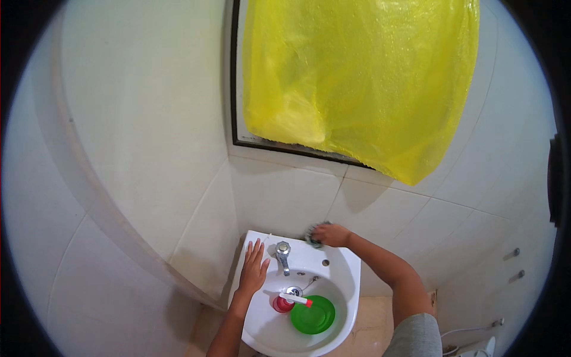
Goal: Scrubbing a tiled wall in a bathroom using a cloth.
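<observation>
My right hand (331, 234) is closed on a grey-green scrubber (316, 236) at the back edge of the white washbasin (345, 267), against the tiled wall. My left hand (254, 267) lies flat with fingers apart on the basin's left rim, holding nothing, just left of the metal tap (283, 256). In the bowl are a green plastic bowl (316, 319) and a red spray bottle (283, 304) with a white head and red nozzle. They sit near the metal drain (294, 291).
Above the basin hangs a dark-framed mirror (235, 89) largely covered by a yellow plastic sheet (370, 89). Tiled walls stand behind and to the left. Metal wall fittings (516, 252) stick out at the right, above part of a white fixture (486, 347) at the lower right.
</observation>
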Motion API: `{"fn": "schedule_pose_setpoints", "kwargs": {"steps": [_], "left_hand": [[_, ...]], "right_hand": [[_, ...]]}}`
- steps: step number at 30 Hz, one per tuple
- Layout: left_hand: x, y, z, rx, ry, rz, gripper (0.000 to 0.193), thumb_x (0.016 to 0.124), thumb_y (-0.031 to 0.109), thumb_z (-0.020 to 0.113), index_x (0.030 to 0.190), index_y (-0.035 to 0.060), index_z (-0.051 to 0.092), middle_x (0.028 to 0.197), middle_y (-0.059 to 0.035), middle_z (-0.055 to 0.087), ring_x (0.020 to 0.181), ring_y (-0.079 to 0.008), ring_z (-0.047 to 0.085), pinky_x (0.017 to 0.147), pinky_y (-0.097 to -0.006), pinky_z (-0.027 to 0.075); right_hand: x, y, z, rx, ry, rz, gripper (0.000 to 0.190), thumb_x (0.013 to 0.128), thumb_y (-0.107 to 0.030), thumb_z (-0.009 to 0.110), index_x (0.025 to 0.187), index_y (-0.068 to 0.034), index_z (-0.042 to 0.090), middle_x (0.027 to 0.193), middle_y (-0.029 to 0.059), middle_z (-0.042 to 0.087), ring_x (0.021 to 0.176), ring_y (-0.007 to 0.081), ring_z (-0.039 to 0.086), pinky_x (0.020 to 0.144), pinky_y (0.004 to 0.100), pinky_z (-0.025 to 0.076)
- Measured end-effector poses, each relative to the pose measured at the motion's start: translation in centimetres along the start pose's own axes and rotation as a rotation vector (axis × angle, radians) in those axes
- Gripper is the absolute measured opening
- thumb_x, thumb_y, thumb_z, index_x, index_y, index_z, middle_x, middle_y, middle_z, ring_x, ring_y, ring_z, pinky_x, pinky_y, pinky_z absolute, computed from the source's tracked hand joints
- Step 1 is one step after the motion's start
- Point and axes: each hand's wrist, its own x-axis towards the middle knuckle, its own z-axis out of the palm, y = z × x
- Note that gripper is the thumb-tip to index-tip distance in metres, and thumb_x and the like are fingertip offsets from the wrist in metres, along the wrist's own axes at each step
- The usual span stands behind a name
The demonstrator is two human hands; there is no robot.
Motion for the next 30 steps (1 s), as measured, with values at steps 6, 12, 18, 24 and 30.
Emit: {"fn": "schedule_pose_setpoints", "kwargs": {"steps": [6, 12, 18, 24, 30], "left_hand": [[-1.4, -0.4, -3.4, -0.012, 0.053, -0.041, 0.047, 0.093, 0.023, 0.044, 0.133, -0.0009, 0.037, 0.145, -0.0167, 0.027, 0.135, -0.0385, 0.019, 0.109, -0.0461, 0.019], [-1.6, 0.5, -2.7, -0.008, -0.002, -0.041, 0.047, 0.093, 0.022, 0.044, 0.134, -0.0006, 0.037, 0.144, -0.0164, 0.028, 0.135, -0.0375, 0.02, 0.109, -0.0436, 0.019], [-2.1, -0.2, -2.7, -0.024, -0.042, -0.023, 0.047, 0.094, 0.021, 0.043, 0.134, -0.0006, 0.037, 0.144, -0.0156, 0.029, 0.135, -0.0372, 0.02, 0.109, -0.0436, 0.02], [-2.8, -1.2, -3.3, -0.067, -0.001, -0.033, 0.046, 0.094, 0.022, 0.042, 0.133, -0.0013, 0.038, 0.144, -0.0158, 0.03, 0.135, -0.0375, 0.021, 0.109, -0.0435, 0.02], [-2.0, -0.9, -4.3, -0.076, 0.0, -0.014, 0.045, 0.094, 0.022, 0.042, 0.132, -0.0014, 0.039, 0.143, -0.0161, 0.03, 0.134, -0.0383, 0.022, 0.109, -0.0439, 0.02]], "right_hand": [[-0.1, 0.9, -3.0, -0.232, -0.059, -0.148, 0.024, 0.073, -0.02, 0.055, 0.087, -0.007, 0.069, 0.125, 0.0052, 0.052, 0.121, 0.0189, 0.043, 0.107, 0.0327, 0.03], [16.1, -0.4, -8.4, -0.438, 0.522, 0.113, 0.03, 0.078, -0.019, 0.052, 0.103, -0.01, 0.065, 0.134, 0.0023, 0.045, 0.127, 0.0189, 0.035, 0.107, 0.0346, 0.027], [17.4, -0.9, -3.9, -0.291, 0.484, 0.078, 0.035, 0.08, -0.021, 0.05, 0.112, -0.01, 0.061, 0.138, 0.0004, 0.041, 0.127, 0.0176, 0.035, 0.108, 0.0339, 0.025], [8.1, -2.9, -1.3, -0.333, 0.169, 0.157, 0.037, 0.083, -0.021, 0.048, 0.118, -0.011, 0.057, 0.139, -0.0013, 0.039, 0.128, 0.0155, 0.035, 0.108, 0.0329, 0.026], [2.4, -4.0, 2.1, -0.2, 0.188, 0.296, 0.039, 0.084, -0.018, 0.047, 0.121, -0.012, 0.056, 0.139, -0.0049, 0.038, 0.13, 0.0127, 0.032, 0.11, 0.0317, 0.022]]}}
